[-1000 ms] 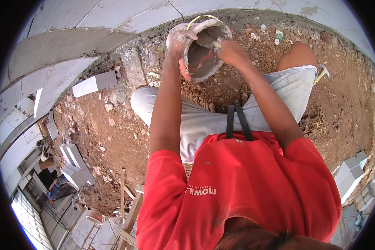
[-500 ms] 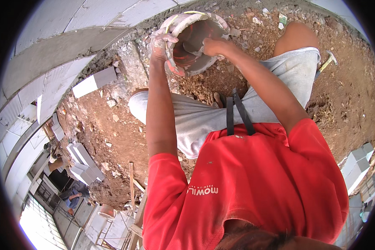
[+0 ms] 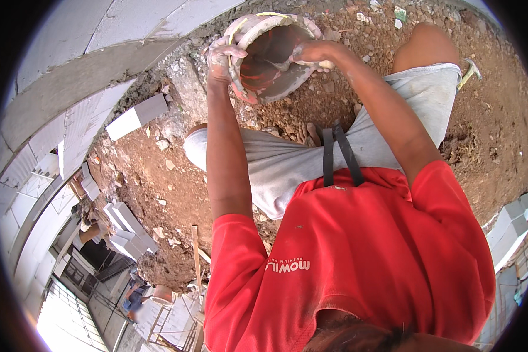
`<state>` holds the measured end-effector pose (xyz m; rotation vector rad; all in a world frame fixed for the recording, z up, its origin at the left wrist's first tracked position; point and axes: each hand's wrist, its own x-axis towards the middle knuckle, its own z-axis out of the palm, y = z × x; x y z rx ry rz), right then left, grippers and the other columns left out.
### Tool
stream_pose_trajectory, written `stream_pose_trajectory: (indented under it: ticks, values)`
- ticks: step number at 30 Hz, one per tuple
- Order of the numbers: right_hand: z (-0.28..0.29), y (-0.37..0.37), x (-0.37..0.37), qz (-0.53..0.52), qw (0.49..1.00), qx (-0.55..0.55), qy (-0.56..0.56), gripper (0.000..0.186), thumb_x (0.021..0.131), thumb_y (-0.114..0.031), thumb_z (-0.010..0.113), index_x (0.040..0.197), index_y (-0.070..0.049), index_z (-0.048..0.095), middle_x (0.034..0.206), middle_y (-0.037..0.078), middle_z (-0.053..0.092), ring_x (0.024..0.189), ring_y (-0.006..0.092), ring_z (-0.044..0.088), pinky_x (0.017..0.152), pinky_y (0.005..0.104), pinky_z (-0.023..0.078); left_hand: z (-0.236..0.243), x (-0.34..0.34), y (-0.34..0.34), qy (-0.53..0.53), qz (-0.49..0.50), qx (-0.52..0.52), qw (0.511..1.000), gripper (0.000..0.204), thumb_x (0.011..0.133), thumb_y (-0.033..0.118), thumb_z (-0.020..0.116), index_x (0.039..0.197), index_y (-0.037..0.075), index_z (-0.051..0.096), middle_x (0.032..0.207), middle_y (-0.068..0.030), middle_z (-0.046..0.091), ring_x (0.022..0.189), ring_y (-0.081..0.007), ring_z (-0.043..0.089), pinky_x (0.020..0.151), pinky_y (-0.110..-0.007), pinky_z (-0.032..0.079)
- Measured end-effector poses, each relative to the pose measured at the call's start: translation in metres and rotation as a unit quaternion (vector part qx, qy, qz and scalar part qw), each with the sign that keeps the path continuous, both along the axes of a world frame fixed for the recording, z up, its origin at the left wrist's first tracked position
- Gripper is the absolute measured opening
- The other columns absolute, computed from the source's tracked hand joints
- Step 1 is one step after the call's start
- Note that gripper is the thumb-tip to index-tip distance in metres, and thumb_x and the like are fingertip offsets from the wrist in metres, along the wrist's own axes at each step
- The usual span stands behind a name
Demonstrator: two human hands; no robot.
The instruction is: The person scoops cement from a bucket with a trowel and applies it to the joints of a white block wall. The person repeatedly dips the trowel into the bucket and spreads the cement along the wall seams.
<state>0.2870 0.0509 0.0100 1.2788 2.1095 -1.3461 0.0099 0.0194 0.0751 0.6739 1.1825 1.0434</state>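
A mortar-caked bucket [image 3: 293,87] is tilted so that its mouth faces me, its reddish inside smeared with wet grey mortar. My left hand [image 3: 222,57] is closed over the left side of its rim. In my right hand [image 3: 312,53] is a trowel, fingers wrapped round its handle, at the right side of the bucket's mouth. The trowel's blade [image 3: 283,66] reaches into the bucket against the inner wall. Most of the handle is hidden by the hand.
A grey block wall [image 3: 129,56] curves along the left, with a loose block [image 3: 136,117] beside it. More blocks [image 3: 126,230] lie lower left. A hammer [image 3: 468,73] rests on the rubble-strewn soil [image 3: 487,135] at right. Another person [image 3: 134,299] is far off, lower left.
My right hand has shifted right, to the bucket's right rim, and turned with the trowel. My left hand keeps its grip on the rim. The whole view has shifted slightly.
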Motion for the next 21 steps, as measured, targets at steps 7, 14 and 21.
stream_pose_trajectory:
  ticks: [7, 14, 21]
  values:
    - [0.024, -0.011, -0.021, 0.013, 0.998, 0.021, -0.052, 0.056, 0.099, -0.039, 0.051, 0.135, 0.004, 0.060, 0.141, 0.024, 0.060, 0.128, 0.0366, 0.060, 0.108, 0.0436, 0.047, -0.014, -0.011, -0.008, -0.022, 0.008, -0.005, 1.000, 0.048, 0.069, 0.005, 0.061, 0.112, -0.012, 0.071, 0.094, -0.0151, 0.073, 0.077, -0.0224, 0.069, 0.076, -0.029, 0.058]
    - [-0.013, -0.004, -0.009, 0.081, 0.995, -0.022, 0.058, 0.060, 0.102, -0.049, 0.048, 0.145, -0.007, 0.056, 0.147, 0.022, 0.056, 0.131, 0.0362, 0.057, 0.112, 0.0449, 0.044, -0.011, -0.008, -0.006, 0.008, 0.022, -0.029, 0.999, 0.046, 0.069, 0.007, 0.062, 0.110, -0.012, 0.071, 0.109, -0.0156, 0.073, 0.089, -0.0223, 0.070, 0.081, -0.030, 0.056]
    - [-0.061, -0.016, -0.009, -0.037, 0.992, -0.079, 0.090, 0.074, 0.099, -0.066, 0.046, 0.151, -0.015, 0.052, 0.157, 0.019, 0.046, 0.143, 0.0358, 0.046, 0.117, 0.0460, 0.037, -0.015, -0.023, -0.014, -0.048, 0.055, 0.007, 0.997, 0.042, 0.074, 0.006, 0.062, 0.111, -0.012, 0.069, 0.106, -0.0180, 0.073, 0.084, -0.0216, 0.070, 0.074, -0.029, 0.058]
